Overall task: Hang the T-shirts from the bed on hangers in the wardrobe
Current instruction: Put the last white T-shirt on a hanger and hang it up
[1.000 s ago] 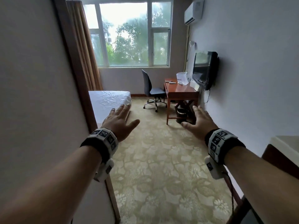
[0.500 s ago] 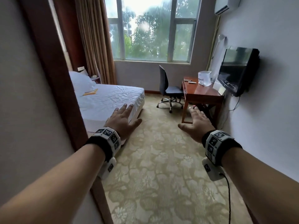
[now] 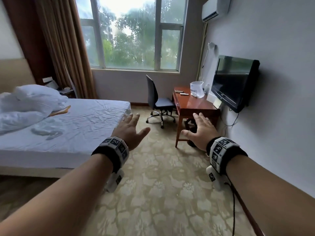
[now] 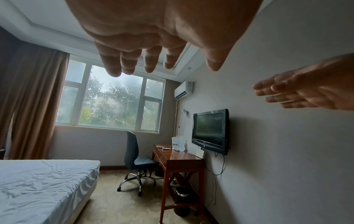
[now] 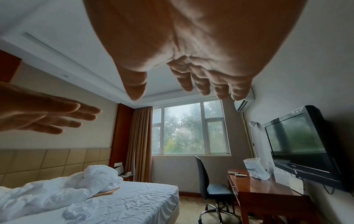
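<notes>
The bed (image 3: pixel 88 126) with a white sheet fills the left of the head view. A crumpled white heap (image 3: pixel 25 106) lies near its head, with wooden hangers (image 3: pixel 60 111) poking out beside it. A small pale garment (image 3: pixel 46 132) lies flat on the sheet. My left hand (image 3: pixel 131 132) is stretched forward over the carpet by the bed's corner, fingers spread, holding nothing. My right hand (image 3: pixel 201 130) is stretched forward in front of the desk, also empty. The left wrist view shows my left fingers (image 4: pixel 132 60) straight. The wardrobe is out of view.
A wooden desk (image 3: pixel 196 106) stands against the right wall under a wall-mounted TV (image 3: pixel 233 82). A grey office chair (image 3: pixel 158 103) sits between desk and bed. A dark bin (image 4: pixel 182 195) is under the desk. Patterned carpet (image 3: pixel 162 193) runs ahead to the window.
The view has passed the doorway wall and swung left, so the whole bed with the white heap and hangers is in sight. Both hands stay outstretched and empty.
</notes>
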Available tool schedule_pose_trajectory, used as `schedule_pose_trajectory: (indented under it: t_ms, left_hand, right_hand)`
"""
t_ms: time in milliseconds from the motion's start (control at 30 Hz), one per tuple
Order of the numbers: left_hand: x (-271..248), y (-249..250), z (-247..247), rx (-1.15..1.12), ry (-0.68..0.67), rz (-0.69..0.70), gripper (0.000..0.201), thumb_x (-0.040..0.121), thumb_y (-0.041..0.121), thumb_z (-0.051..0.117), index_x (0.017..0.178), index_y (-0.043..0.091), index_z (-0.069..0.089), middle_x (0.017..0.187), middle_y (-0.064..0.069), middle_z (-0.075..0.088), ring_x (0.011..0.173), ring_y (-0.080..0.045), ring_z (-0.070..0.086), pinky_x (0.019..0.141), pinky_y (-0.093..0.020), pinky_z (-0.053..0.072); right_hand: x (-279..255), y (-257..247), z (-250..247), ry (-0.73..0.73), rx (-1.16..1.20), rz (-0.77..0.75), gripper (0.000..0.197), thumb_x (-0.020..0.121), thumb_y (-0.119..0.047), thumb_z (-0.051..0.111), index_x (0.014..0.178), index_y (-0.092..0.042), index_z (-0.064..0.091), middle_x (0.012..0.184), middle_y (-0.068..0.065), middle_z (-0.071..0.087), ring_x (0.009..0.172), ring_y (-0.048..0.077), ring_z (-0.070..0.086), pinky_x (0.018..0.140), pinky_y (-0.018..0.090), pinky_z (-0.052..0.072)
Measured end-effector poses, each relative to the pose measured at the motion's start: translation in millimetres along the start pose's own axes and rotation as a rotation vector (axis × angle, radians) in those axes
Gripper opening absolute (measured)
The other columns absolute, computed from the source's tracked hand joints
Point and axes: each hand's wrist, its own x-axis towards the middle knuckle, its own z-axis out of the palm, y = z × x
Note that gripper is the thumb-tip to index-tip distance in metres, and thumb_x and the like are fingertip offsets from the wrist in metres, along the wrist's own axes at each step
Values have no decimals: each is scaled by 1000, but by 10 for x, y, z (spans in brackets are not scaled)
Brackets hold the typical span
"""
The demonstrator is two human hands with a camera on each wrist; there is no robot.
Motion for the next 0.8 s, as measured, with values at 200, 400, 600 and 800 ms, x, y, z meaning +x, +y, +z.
schedule_pose_trajectory:
  t_ms: [200,400,600,800]
  left_hand:
    - [971,-277,323,4,-9,-39,88,94,74,40,164,27,15,172,-2,11,158,-19,8,128,-40,9]
    - [2128,-765,478,66,27,-146,86,95,72,42,164,28,14,172,-2,10,158,-21,10,128,-40,10]
    - [3198,-1410,416,84,117,-298,95,87,82,34,163,31,14,172,-2,11,157,-25,12,127,-46,14]
    - [3841,-2090,547,105,114,-432,92,89,82,34,163,32,12,172,-2,10,158,-26,11,127,-47,16]
  right_hand:
    - [1157,53,448,-29,37,-36,94,93,-66,54,164,-26,8,172,2,-1,158,26,0,128,44,5]
    - [2751,-34,913,-32,67,-104,95,91,-69,54,163,-27,10,172,1,1,158,23,2,128,43,6]
    - [4386,-547,1240,-82,99,-251,95,91,-66,56,164,-25,11,172,2,4,158,24,3,128,41,7]
    - [5597,-1082,1837,-142,115,-375,99,89,-68,57,164,-23,12,172,4,6,158,24,4,128,42,7]
